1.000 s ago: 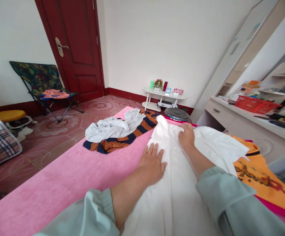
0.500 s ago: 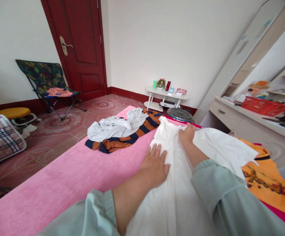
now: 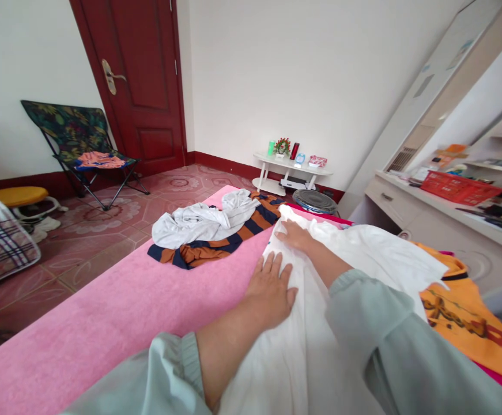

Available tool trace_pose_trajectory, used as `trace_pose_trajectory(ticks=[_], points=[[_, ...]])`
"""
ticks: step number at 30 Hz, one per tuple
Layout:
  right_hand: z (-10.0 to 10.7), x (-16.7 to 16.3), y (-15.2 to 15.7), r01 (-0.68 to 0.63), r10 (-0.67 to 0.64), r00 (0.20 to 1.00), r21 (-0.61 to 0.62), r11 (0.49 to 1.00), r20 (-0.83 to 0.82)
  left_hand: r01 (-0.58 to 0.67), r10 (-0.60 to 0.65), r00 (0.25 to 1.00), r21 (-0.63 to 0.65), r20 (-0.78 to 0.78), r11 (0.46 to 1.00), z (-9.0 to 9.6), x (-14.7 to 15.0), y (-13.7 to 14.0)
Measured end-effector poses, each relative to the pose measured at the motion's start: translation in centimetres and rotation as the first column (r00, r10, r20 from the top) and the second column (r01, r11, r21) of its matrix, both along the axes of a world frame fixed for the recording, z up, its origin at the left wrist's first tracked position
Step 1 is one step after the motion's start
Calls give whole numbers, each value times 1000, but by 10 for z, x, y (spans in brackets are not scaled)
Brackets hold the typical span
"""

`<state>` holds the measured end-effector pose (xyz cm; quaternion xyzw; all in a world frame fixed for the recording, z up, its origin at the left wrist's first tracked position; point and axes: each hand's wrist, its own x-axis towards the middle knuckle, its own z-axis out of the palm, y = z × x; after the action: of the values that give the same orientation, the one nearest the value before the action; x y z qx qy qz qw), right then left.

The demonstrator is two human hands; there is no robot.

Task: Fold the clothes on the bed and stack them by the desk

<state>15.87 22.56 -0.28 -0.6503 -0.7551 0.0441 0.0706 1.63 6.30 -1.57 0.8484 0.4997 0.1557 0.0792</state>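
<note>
Left grip (image 3: 272,293) was spread on white garment (image 3: 291,351); right grip (image 3: 297,236) ahead on it, couldn't tell if pinching. Mostly flat, some creases remained. Grey garment (image 3: 194,223) beyond left grip lay crumpled.

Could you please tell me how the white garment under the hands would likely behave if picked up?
The white garment would probably hang floppy, since it lies in soft wrinkles. It seems light for its size, as the cloth looks thin. Pushed, it might bunch up, given the creases beside the left hand.
</note>
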Motion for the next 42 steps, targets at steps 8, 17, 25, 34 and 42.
trace_pose_trajectory(ticks=[8, 17, 25, 34, 42], points=[[-5, 25, -30, 46, -42, 997, 64, 997, -66, 1, -1, 1000, 0, 23, 1000, 4, -2, -3], [6, 93, -40, 503, -496, 862, 311, 807, -106, -4, 4, 999, 1, 36, 1000, 2, -2, -1], [7, 106, -43, 454, -469, 882, 347, 821, -45, 7, -7, 999, 0, 45, 1000, 4, -3, -1], [-11, 81, -48, 200, -222, 973, 253, 947, 60, 12, -13, 999, 21, 42, 1000, 1, -3, 0], [-9, 65, -71, 300, -290, 948, -66, 952, 129, 32, -31, 997, -12, 72, 999, 3, -5, 3]])
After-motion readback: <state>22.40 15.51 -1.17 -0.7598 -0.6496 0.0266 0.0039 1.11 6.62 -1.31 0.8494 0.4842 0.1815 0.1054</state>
